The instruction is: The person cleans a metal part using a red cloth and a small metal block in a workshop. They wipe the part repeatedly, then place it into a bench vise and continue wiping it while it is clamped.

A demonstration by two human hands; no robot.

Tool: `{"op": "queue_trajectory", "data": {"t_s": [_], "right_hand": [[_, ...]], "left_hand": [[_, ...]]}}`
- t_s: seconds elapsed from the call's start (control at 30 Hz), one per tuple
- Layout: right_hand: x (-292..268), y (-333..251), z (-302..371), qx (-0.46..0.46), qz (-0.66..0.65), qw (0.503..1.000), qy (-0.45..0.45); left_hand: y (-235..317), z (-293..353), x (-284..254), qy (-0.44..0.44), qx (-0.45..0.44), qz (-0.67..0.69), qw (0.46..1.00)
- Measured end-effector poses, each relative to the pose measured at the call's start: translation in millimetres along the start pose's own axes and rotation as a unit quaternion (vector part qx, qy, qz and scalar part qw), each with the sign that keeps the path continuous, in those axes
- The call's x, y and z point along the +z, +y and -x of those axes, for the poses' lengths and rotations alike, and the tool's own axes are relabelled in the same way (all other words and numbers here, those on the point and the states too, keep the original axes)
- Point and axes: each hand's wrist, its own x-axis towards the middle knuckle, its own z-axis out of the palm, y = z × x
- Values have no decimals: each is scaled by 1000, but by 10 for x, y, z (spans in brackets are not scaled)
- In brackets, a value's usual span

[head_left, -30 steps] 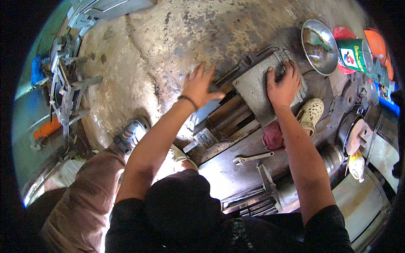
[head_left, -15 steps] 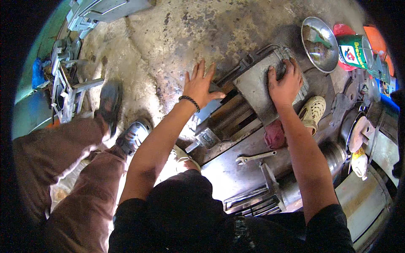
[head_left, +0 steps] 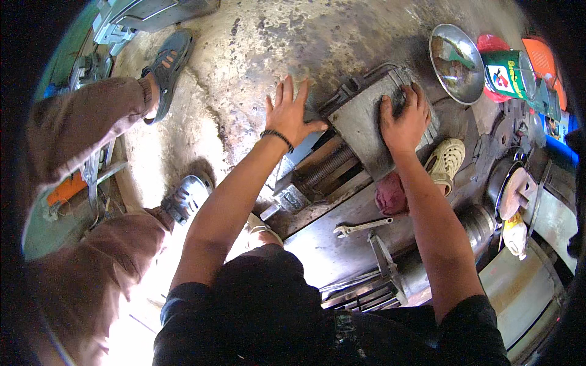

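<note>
A large metal machine vise (head_left: 360, 125) with a flat grey top plate lies in front of me. Its threaded screw (head_left: 326, 171) is exposed between dark rails and ends near a block with a stub (head_left: 292, 198). My left hand (head_left: 289, 119), a dark beaded bracelet at its wrist, is at the vise's left side with fingers spread. Whether it touches the metal is unclear. On the grey plate rests my right hand (head_left: 406, 125), fingers bent and slightly apart, gripping nothing visible. Beside its forearm lies a dark red cloth (head_left: 390, 194).
An open-ended wrench (head_left: 364, 227) lies on a metal surface near me. A metal bowl (head_left: 456, 64) and a green can (head_left: 510, 76) stand at the far right. A person in brown trousers (head_left: 91, 131) stands at left, one dark shoe (head_left: 171, 73) on the stained floor.
The other person's farther foot has moved forward, away from me, and that leg is now higher in view. My hands keep nearly the same places on and beside the vise.
</note>
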Motion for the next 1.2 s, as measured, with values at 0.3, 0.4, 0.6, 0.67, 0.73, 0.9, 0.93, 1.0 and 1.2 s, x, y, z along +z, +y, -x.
{"op": "queue_trajectory", "data": {"t_s": [0.3,0.4,0.6,0.67,0.73,0.9,0.93,1.0,1.2], "right_hand": [[14,6,2,2,-5,1000,9],[16,-5,-1,-2,3,1000,8],[21,6,-30,6,7,1000,13],[35,22,-8,-2,6,1000,12],[52,33,6,-3,3,1000,12],[-21,31,-39,-2,-13,1000,1],[-79,35,-36,0,-39,999,-5],[-235,53,57,21,-101,995,4],[-860,267,1431,111,-148,983,12]], "left_hand": [[21,11,-128,-74,-33,-35,996],[76,-109,-109,-31,-2,-11,999],[-129,391,-283,-137,-76,-82,984],[-141,313,-186,-112,-76,-73,988],[-77,61,-20,-55,-50,-58,996],[63,-29,32,-48,-36,-101,993],[79,60,-27,-23,-7,-104,994],[102,207,-166,42,-32,21,998],[-123,731,-629,95,-1,119,988]]}}
